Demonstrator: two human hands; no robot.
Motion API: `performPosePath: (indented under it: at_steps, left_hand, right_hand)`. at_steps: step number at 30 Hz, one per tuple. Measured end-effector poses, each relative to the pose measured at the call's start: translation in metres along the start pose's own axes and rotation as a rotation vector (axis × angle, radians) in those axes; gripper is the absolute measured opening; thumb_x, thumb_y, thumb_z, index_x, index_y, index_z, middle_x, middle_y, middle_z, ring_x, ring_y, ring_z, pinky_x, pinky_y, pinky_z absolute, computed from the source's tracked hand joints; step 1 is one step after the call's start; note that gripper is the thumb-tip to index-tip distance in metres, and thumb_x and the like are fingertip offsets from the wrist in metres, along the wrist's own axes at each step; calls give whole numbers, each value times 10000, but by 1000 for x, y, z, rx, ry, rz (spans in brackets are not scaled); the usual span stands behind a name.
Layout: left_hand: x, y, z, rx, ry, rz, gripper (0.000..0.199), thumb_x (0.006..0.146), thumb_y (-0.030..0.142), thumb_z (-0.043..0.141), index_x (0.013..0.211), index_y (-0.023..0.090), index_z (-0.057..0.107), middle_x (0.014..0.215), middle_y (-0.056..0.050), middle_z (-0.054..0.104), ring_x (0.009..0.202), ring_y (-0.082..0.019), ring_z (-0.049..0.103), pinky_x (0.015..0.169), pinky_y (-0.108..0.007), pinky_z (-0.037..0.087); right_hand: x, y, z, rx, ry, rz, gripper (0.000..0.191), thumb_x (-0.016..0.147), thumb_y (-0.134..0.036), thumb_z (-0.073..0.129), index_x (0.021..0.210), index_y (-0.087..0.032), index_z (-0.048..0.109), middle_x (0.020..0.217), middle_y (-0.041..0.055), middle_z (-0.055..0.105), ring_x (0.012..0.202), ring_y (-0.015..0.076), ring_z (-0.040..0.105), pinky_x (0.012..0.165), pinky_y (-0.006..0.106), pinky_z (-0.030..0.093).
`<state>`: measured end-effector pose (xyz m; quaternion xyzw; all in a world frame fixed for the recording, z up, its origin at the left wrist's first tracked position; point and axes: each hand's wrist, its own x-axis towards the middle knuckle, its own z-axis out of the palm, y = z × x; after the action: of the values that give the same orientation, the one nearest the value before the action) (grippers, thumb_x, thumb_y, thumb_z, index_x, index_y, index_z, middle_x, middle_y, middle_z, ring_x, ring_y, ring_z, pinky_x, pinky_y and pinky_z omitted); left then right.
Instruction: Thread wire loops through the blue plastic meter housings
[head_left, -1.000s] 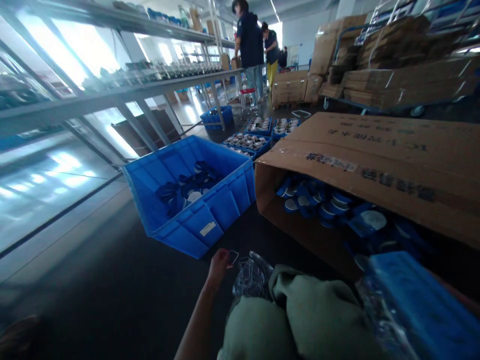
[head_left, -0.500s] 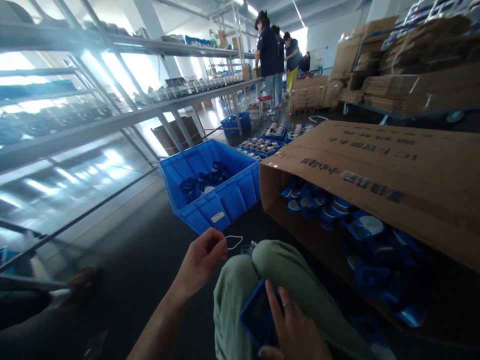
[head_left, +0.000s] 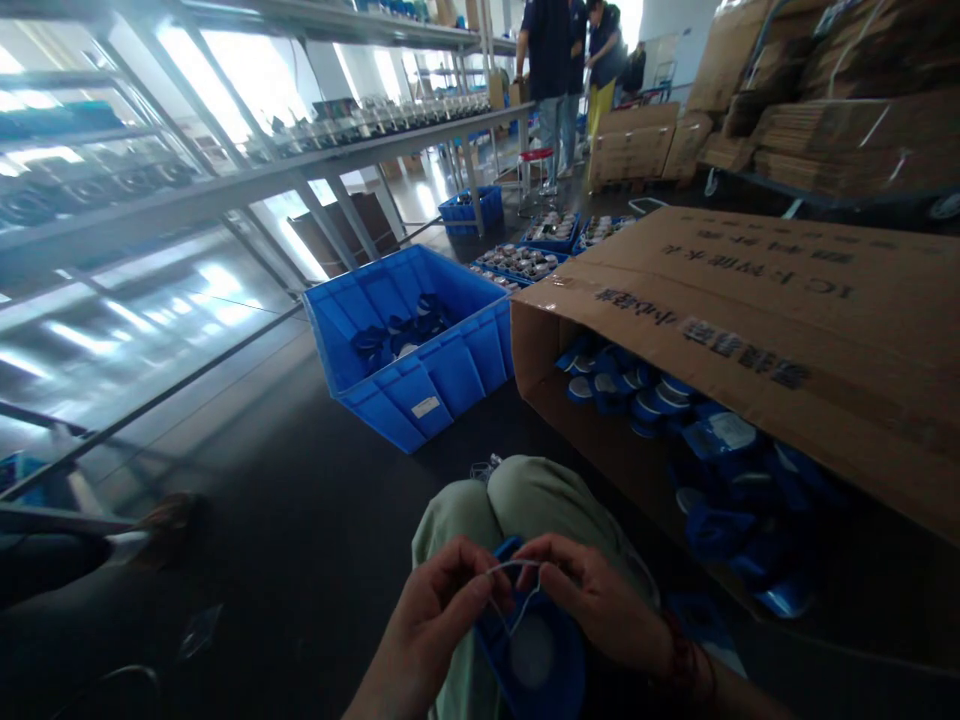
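Note:
My left hand (head_left: pixel 441 612) and my right hand (head_left: pixel 596 592) are together above my lap, each pinching a thin white ring (head_left: pixel 517 563). Stretched between the fingertips, the ring sags to a point on its lower side. Just beneath it a blue plastic housing (head_left: pixel 561 668) with a round pale disc rests on my thighs. My hands cover part of its upper end. Similar blue housings (head_left: pixel 720 435) lie heaped inside an open cardboard box (head_left: pixel 750 290) to my right.
Ahead stands a blue crate (head_left: pixel 457 375) with several blue parts inside. Trays of small round parts (head_left: pixel 521 262) sit behind it. A metal shelf rack (head_left: pixel 277 170) runs along the left. A foot (head_left: pixel 169 525) shows at left; people (head_left: pixel 547 60) stand farther back.
My left hand has moved down and right, bringing the white ring over my lap. My right hand has left the blue housing's surface and now grips the ring too. The housing's round disc now shows.

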<state>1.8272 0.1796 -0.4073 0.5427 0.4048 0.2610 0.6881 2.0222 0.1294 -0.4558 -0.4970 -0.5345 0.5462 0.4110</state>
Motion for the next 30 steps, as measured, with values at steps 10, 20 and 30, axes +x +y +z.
performPosePath:
  at_steps: [10, 20, 30]
  left_hand:
    - [-31, -101, 13, 354, 650, -54, 295, 786, 509, 566, 743, 222, 618, 1117, -119, 588, 1012, -287, 591, 818, -389, 520]
    - [-20, -113, 30, 446, 677, -109, 222, 882, 439, 414, 901, 238, 507, 1154, -117, 626, 996, -277, 622, 832, -403, 493]
    - [-5, -122, 54, 514, 950, -191, 161, 932, 338, 279, 986, 229, 385, 1079, -164, 600, 924, -270, 636, 737, -391, 490]
  right_hand:
    - [0, 19, -19, -138, -115, 217, 277, 801, -413, 645, 843, -148, 715, 764, 36, 700, 694, 151, 602, 608, 238, 431]
    - [-37, 37, 13, -270, 2, 319, 212, 854, -336, 576, 807, -163, 689, 803, 35, 689, 756, 175, 619, 684, 274, 431]
    - [-43, 42, 38, -327, 35, 84, 88, 826, -203, 590, 784, -169, 659, 877, 50, 673, 876, 194, 619, 824, 320, 427]
